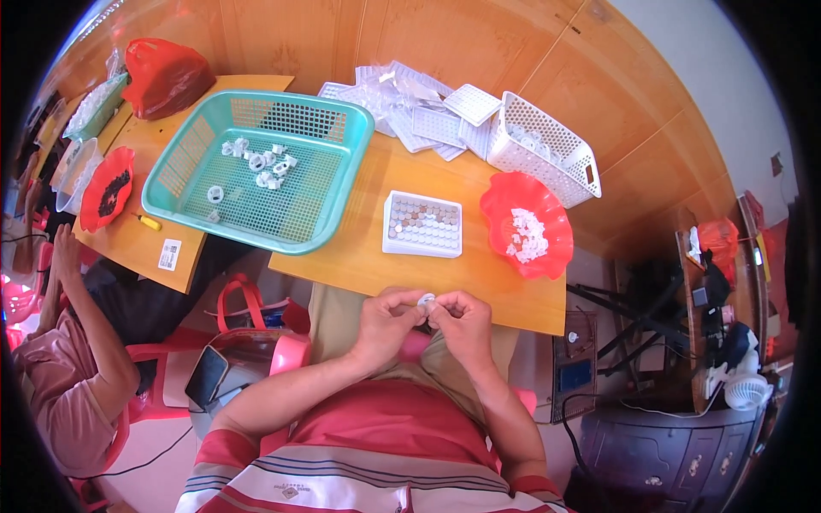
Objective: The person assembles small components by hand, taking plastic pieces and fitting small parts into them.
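Nearest my lens: striped red-and-white shirt (pixel 368 462), the wearer's torso, low in view.
White piece (pixel 426 300): small, roundish, up at the fingertips, above the lap, just short of the table's near edge; too small for me to make out details.
Left hand (pixel 385 325): thumb and forefinger nearly together, pinching the piece from its left.
Right hand (pixel 464 327): matching pinch from the right, tips close together on it; which hand bears the weight, I can't tell.
Key relation: piece sits right between the hands, neither nearer; long axis unclear, looks about round to me. White tray (pixel 422 250) lies straight beyond the hands, well apart from them.
Tray load: rows of small discs (pixel 423 212), pale and greyish.
Right of tray: red bowl (pixel 556 218) with white bits (pixel 528 235), on the right hand's side.
Left of tray: green basket (pixel 346 184), a few white fittings (pixel 261 162) inside.
Table (pixel 342 269): yellow-brown wood, flat; stacked white trays (pixel 436 124) and a white perforated basket (pixel 560 175) along the back.
Room: wood-panelled wall (pixel 479 43) behind; co-worker's forearm (pixel 98 316) at far left; dark cabinet (pixel 667 453) and small fan (pixel 748 391) at right.
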Tool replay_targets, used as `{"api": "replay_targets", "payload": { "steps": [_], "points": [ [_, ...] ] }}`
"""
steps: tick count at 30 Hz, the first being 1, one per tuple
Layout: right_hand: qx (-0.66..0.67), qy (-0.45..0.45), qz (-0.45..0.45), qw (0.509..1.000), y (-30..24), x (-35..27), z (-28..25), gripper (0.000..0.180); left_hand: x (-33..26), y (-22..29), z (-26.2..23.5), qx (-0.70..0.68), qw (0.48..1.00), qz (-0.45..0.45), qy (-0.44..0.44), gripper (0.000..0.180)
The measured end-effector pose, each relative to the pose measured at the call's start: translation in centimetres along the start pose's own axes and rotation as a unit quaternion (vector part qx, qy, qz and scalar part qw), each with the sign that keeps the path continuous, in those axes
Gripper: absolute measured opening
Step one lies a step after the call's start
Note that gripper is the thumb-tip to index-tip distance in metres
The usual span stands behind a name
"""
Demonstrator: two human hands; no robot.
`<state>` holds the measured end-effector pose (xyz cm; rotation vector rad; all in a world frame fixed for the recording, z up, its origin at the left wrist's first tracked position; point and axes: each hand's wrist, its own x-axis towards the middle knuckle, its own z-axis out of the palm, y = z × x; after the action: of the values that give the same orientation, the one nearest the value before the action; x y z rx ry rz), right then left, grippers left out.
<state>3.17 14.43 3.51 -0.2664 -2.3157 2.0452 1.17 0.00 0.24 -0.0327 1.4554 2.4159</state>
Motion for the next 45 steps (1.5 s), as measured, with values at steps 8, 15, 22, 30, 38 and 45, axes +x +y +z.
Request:
{"api": "replay_targets", "payload": {
  "steps": [8, 15, 22, 30, 38, 45],
  "points": [
    [0.121, -0.049, 0.036, 0.991, 0.9, 0.6, -1.0, 0.014, 0.2, -0.7, -0.7, -0.031, 0.999, -0.004, -0.028, 0.022],
    [0.071, -0.086, 0.011, 0.994, 0.9, 0.7, -1.4, 0.012, 0.1, 0.4, -0.2, -0.006, 0.999, -0.017, -0.03, 0.019],
    [0.064, -0.083, -0.032, 0.994, 0.8, 0.2, -1.4, 0.014, -0.2, 1.9, 0.0, 0.064, 0.997, -0.04, -0.029, 0.018],
    [0.077, -0.003, 0.008, 0.997, 1.4, -0.1, -3.5, 0.019, 1.7, 4.5, 2.6, 0.091, 0.995, -0.003, -0.027, 0.019],
    [0.12, -0.021, 0.019, 0.992, 3.6, -0.5, -4.4, 0.022, 19.2, 9.3, 13.7, 0.186, 0.969, 0.127, -0.104, 0.033],
    [0.115, -0.032, -0.004, 0.993, 3.5, -1.4, -3.6, 0.017, 28.8, 9.9, 16.7, 0.275, 0.929, 0.239, -0.061, 0.043]
  ]
}}
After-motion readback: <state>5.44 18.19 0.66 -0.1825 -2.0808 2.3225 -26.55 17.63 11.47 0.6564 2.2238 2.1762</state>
